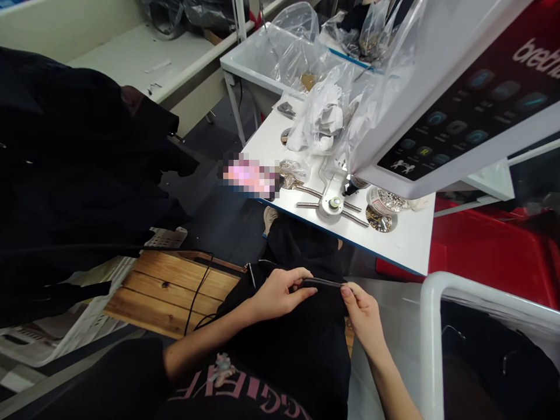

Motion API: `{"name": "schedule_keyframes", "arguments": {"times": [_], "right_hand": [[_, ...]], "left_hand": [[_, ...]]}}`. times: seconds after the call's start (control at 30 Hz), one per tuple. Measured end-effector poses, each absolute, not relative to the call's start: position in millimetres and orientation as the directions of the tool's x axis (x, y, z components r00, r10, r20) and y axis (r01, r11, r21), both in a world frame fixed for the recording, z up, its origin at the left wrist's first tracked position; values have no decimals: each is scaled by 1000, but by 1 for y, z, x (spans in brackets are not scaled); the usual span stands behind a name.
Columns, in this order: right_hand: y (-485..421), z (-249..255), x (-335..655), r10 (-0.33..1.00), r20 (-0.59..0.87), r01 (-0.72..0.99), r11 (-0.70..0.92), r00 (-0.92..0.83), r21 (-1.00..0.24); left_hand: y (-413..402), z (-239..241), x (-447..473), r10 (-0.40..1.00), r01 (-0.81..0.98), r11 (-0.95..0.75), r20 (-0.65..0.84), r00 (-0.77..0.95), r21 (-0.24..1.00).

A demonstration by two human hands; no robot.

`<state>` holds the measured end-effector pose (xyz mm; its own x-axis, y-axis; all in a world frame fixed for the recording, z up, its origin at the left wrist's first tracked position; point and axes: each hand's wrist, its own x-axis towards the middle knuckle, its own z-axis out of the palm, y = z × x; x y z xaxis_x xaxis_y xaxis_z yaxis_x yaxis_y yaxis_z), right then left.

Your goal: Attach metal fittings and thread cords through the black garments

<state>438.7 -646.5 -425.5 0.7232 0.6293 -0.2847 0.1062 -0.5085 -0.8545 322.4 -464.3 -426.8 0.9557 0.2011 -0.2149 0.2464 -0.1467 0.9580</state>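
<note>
Below centre of the frame, left hand (279, 293) and right hand (362, 314) pinch a dark strip (324, 283) running sideways between them.

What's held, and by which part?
A dark strip: the left hand pinches the left of its visible stretch, the right hand the right. Whether those are its ends can't be told.

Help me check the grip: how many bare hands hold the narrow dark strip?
2: the bare left hand pinches the narrow dark strip at the left; the bare right hand pinches it farther right.
</note>
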Motion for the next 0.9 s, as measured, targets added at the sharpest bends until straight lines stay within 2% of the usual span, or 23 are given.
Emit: {"name": "schedule_keyframes", "arguments": {"times": [0.1, 0.2, 0.3, 0.37, 0.5, 0.63, 0.7, 0.77, 0.83, 0.9], "right_hand": [[-645, -432, 435, 666, -299, 22, -428, 683, -904], [-647, -441, 426, 702, -389, -43, -456, 597, -889], [-650, -448, 419, 633, -456, -79, -530, 626, -844], [-653, -450, 419, 603, -451, -63, -553, 658, -831], [-656, -448, 428, 628, -351, 60, -537, 695, -841], [-654, -443, 435, 619, -296, 177, -586, 727, -791], [-652, -442, 438, 643, -286, 229, -595, 711, -770], [-650, -442, 444, 662, -235, 278, -573, 712, -771], [-651, -442, 458, 621, -105, 329, -542, 777, -774], [-654, -442, 477, 510, 79, 390, -539, 856, -747]], "left_hand": [[-462, -427, 322, 214, 252, -114, -224, 951, 961], [-461, -429, 323, 220, 269, -63, -250, 943, 961], [-463, -434, 325, 205, 289, -15, -280, 938, 957], [-466, -439, 327, 194, 303, 1, -297, 935, 953], [-471, -444, 329, 154, 328, -38, -319, 935, 944], [-474, -452, 332, 100, 335, -18, -332, 938, 942], [-474, -464, 336, 70, 363, 70, -367, 928, 929], [-475, -481, 341, -13, 416, 232, -425, 905, 879], [-477, -497, 347, -115, 475, 391, -471, 875, 788], [-478, -510, 351, -172, 514, 484, -499, 850, 708]]}}
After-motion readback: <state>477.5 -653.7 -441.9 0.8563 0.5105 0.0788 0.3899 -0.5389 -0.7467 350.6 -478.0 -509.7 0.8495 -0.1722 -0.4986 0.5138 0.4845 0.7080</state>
